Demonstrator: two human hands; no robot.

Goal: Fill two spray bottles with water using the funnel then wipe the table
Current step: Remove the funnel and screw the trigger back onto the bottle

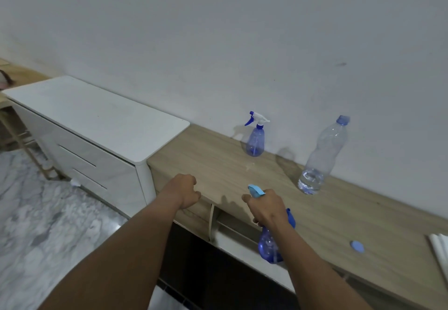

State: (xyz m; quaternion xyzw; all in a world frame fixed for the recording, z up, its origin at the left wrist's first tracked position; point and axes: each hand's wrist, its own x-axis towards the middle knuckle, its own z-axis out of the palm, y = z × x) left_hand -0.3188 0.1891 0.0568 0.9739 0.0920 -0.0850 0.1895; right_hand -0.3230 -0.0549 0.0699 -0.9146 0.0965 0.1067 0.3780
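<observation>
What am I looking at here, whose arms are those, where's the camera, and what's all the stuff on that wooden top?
There is no machine: one camera worn on a person's head looks down at their own arms. The right hand grips a blue spray bottle by its neck. The left hand is curled and holds nothing. On the wooden table stand a second spray bottle by the wall and a clear water bottle, nearly empty. A loose blue cap lies near the right edge.
</observation>
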